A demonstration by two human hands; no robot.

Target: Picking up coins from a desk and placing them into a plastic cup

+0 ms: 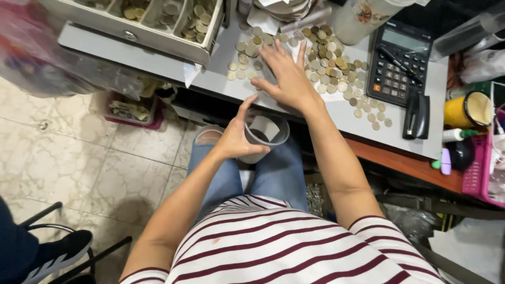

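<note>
My left hand [235,138] grips a clear plastic cup [266,132] and holds it just below the front edge of the grey counter [173,66], above my lap. A folded slip of paper lies inside the cup. My right hand [286,76] lies flat on the counter with fingers spread, at the near edge of a wide scatter of coins [329,60]. It holds nothing. A smaller group of coins [243,55] lies just left of its fingertips.
An open coin drawer [158,23] with several compartments sits at the back left. A black calculator [397,63] with a pen, a black stapler [417,115], a yellow cup [465,109] and a pink basket [481,168] stand at right. Another person's shoe [58,255] shows bottom left.
</note>
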